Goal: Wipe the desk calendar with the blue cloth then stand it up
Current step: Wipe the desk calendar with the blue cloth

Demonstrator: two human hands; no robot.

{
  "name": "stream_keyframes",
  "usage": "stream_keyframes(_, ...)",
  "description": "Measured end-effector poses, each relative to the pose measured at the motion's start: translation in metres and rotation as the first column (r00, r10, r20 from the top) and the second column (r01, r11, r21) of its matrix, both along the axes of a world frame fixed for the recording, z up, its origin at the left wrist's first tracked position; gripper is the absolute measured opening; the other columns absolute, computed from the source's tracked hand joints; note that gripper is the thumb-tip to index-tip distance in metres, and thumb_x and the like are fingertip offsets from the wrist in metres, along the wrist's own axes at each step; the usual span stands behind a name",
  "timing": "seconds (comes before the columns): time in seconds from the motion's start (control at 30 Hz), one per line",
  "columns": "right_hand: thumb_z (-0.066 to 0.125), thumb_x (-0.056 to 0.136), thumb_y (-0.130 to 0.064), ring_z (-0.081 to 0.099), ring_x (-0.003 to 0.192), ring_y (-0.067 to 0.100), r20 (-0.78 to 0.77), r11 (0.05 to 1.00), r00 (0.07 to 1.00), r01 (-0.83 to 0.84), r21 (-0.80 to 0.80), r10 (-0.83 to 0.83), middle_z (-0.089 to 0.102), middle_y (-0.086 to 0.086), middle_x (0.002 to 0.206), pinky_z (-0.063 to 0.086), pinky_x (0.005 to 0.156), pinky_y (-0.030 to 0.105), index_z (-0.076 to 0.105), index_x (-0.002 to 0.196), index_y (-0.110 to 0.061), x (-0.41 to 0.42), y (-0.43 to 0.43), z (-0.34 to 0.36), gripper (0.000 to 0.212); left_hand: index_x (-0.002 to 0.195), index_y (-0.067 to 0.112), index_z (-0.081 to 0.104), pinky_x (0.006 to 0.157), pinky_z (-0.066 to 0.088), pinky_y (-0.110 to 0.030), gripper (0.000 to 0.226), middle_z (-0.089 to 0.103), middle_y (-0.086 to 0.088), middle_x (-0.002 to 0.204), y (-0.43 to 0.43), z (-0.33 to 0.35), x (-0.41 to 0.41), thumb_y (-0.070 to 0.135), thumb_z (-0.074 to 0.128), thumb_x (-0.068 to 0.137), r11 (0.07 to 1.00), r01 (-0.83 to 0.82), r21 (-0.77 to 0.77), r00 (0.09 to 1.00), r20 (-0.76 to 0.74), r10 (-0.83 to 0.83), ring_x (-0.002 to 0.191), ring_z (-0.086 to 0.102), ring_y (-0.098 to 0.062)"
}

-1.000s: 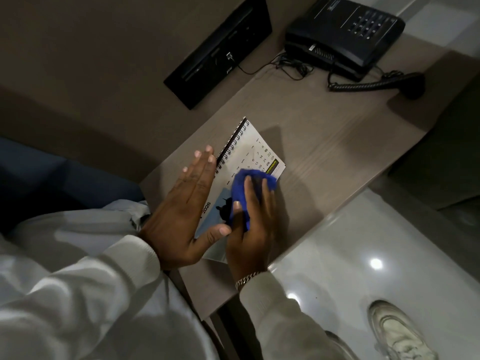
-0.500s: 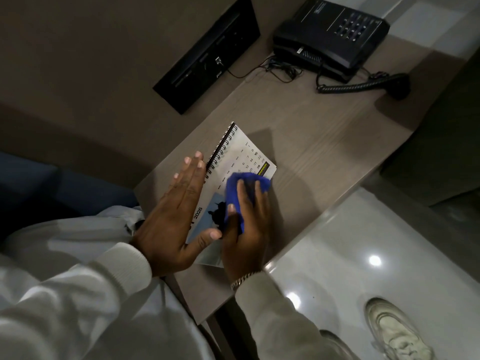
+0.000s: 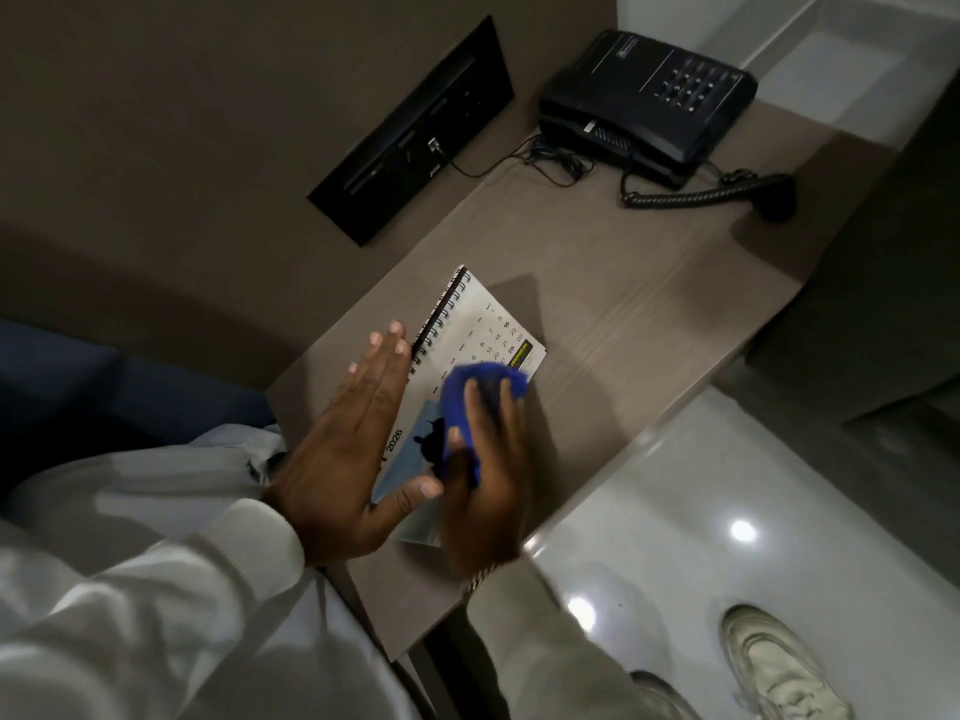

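Note:
The spiral-bound desk calendar (image 3: 480,324) lies flat on the narrow brown desk (image 3: 623,314), binding toward the wall. My left hand (image 3: 353,449) rests flat on its left part, fingers stretched out and together, holding it down. My right hand (image 3: 483,485) presses the bunched blue cloth (image 3: 462,402) onto the calendar's right half, fingers curled over the cloth. The hands hide the calendar's lower part, and my right hand looks blurred.
A black desk phone (image 3: 649,101) sits at the far end with its coiled cord and handset (image 3: 727,197) off the cradle. A black socket panel (image 3: 415,132) is set in the wall. The desk's right edge drops to a glossy floor, where a white shoe (image 3: 774,662) shows.
My right hand with the cloth has slid a little across the calendar page. My left hand stays pressed flat on the calendar.

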State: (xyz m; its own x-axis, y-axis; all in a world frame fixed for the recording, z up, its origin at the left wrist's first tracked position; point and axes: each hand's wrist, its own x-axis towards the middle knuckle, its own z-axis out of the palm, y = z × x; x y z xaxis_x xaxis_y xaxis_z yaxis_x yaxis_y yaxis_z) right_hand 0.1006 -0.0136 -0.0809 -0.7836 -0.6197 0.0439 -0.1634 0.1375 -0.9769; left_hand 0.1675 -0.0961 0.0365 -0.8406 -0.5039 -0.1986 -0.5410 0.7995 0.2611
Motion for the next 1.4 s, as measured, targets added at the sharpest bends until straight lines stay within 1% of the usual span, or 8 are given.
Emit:
stream_keyframes(0.2,0.058,0.098,-0.023,0.027,0.146,0.047,0.001,0.975,0.997,-0.076,-0.211,0.078,0.032,0.027,0.154,0.032,0.116,0.063,0.036,0.143,-0.015,-0.012,-0.014,0.016,0.051,0.154,0.012,-0.011,0.124,0.008,-0.050,0.101,-0.010,-0.011,0.166,-0.001,-0.001,0.002,0.076,0.026,0.085,0.999,0.040,-0.019,0.999,0.011,-0.039,0.155,-0.009,-0.023)
stream_keyframes(0.5,0.064,0.094,-0.008,0.041,0.140,0.046,0.142,0.999,0.990,0.015,0.032,-0.020,0.044,0.026,0.150,0.045,0.104,0.065,0.047,0.140,-0.011,0.000,-0.005,0.009,0.049,0.154,0.007,-0.009,0.124,0.008,-0.054,0.105,-0.009,-0.012,0.167,-0.002,-0.001,0.001,0.076,0.028,0.084,1.000,0.024,-0.003,1.000,-0.004,-0.024,0.155,-0.008,-0.025)
stream_keyframes(0.63,0.046,0.097,-0.049,0.030,0.144,0.048,0.015,0.988,0.996,-0.090,-0.127,0.092,0.031,0.024,0.154,0.032,0.112,0.070,0.034,0.146,-0.033,-0.005,-0.005,0.019,0.054,0.155,0.011,-0.011,0.123,0.011,-0.056,0.103,-0.009,-0.012,0.167,-0.004,-0.003,0.002,0.074,0.031,0.085,0.999,0.049,-0.006,0.999,-0.012,-0.049,0.155,-0.007,-0.027)
stream_keyframes(0.77,0.061,0.094,-0.010,0.030,0.147,0.040,0.082,0.988,0.996,0.055,-0.142,-0.043,0.040,0.021,0.154,0.039,0.112,0.060,0.043,0.140,-0.018,-0.032,-0.035,0.030,0.050,0.154,0.012,-0.011,0.125,0.007,-0.051,0.102,-0.009,-0.012,0.167,-0.003,-0.002,0.001,0.075,0.029,0.085,0.999,0.040,-0.008,0.999,-0.020,-0.040,0.155,-0.008,-0.025)
stream_keyframes(0.97,0.062,0.095,-0.007,0.040,0.142,0.039,0.159,0.987,0.984,0.098,-0.125,-0.078,0.046,0.025,0.149,0.043,0.110,0.059,0.053,0.135,-0.008,-0.044,-0.048,0.037,0.042,0.154,0.011,-0.011,0.124,0.010,-0.054,0.103,-0.010,-0.011,0.167,-0.001,-0.002,0.000,0.077,0.025,0.084,1.000,0.016,-0.006,1.000,-0.027,-0.016,0.155,-0.008,-0.025)
stream_keyframes(1.13,0.056,0.097,-0.020,0.041,0.142,0.036,0.184,0.993,0.981,0.085,-0.082,-0.069,0.047,0.020,0.150,0.045,0.109,0.058,0.050,0.139,-0.011,-0.033,-0.043,0.036,0.044,0.155,0.010,-0.010,0.124,0.010,-0.053,0.104,-0.010,-0.009,0.167,-0.003,-0.004,0.001,0.076,0.029,0.084,1.000,0.023,0.018,0.999,-0.034,-0.022,0.155,-0.008,-0.023)
stream_keyframes(1.27,0.022,0.090,-0.070,0.029,0.148,0.035,-0.012,0.975,0.979,-0.202,-0.093,0.201,0.035,0.015,0.158,0.029,0.117,0.060,0.035,0.148,-0.026,-0.010,-0.008,0.021,0.074,0.155,0.010,-0.007,0.125,0.011,-0.052,0.102,-0.009,-0.007,0.167,-0.006,-0.006,0.004,0.073,0.031,0.086,0.999,0.040,0.012,0.998,-0.047,-0.040,0.155,-0.007,-0.023)
stream_keyframes(1.4,0.055,0.097,-0.035,0.036,0.144,0.041,-0.106,0.992,0.989,-0.112,-0.062,0.105,0.042,0.015,0.153,0.039,0.106,0.069,0.038,0.143,-0.031,0.027,0.015,0.010,0.049,0.155,0.009,-0.005,0.124,0.013,-0.054,0.101,-0.006,-0.008,0.168,-0.006,-0.007,0.005,0.074,0.029,0.086,0.999,0.039,0.020,0.998,-0.053,-0.038,0.155,-0.006,-0.024)
